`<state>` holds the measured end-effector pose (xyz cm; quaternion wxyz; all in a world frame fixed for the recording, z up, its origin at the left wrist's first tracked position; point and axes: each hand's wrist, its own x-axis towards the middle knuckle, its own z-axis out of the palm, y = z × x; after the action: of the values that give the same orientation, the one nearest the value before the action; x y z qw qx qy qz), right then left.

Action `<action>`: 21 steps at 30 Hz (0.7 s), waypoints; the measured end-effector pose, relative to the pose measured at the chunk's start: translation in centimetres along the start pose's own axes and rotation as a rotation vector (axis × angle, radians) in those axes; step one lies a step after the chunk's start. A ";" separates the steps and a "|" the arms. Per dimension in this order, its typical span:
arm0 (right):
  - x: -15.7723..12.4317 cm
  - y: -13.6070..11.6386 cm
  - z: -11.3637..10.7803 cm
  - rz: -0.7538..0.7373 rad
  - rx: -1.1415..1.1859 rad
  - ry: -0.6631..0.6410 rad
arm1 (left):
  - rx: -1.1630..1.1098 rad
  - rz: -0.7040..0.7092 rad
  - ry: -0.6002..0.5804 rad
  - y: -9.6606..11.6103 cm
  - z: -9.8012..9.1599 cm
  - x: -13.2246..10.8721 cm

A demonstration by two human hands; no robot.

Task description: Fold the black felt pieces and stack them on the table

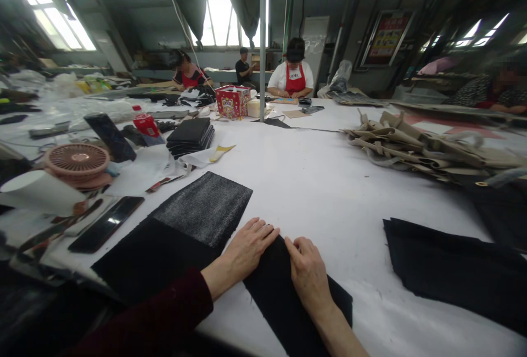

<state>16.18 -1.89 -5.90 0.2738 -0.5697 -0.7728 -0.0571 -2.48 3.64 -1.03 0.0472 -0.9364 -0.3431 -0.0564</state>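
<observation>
A black fabric piece [275, 291] lies at an angle on the white table before me, its far end under both hands. My left hand [248, 244] rests flat across its upper left edge, fingers stretched out and nothing gripped. At the upper right edge, my right hand [308, 269] has its fingers curled and pinched on the fabric. Left of my hands is another black fabric piece [156, 258], beside or partly under a panel with a speckled grey surface [203, 208]. My right palm and forearm hide part of the fabric piece.
A phone [107, 224], a pink fan [77, 159], a red-handled cutter [158, 184] and a stack of black pieces [190, 134] stand on the left. To the right are black fabric panels [448, 263] and a heap of khaki pieces [411, 140]. Co-workers [291, 74] sit across the table.
</observation>
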 end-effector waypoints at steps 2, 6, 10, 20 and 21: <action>-0.2 0.2 -0.1 0.005 0.005 -0.007 | 0.013 0.004 -0.006 0.1 -0.1 0.0; -0.7 0.6 -0.4 -0.006 0.001 -0.019 | 0.056 0.032 -0.025 0.1 -0.1 0.0; -1.3 1.0 -0.6 -0.030 -0.012 -0.024 | 0.089 0.064 -0.022 0.1 0.1 0.2; -2.2 1.2 -1.5 -0.030 0.021 0.010 | 0.133 0.110 -0.048 0.7 0.3 0.5; -2.2 1.3 -1.6 -0.029 0.020 0.011 | 0.140 0.121 -0.050 0.7 0.3 0.5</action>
<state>18.36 -4.01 -5.91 0.2828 -0.5555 -0.7798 -0.0566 -1.58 3.45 -1.29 0.1075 -0.9509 -0.2901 -0.0060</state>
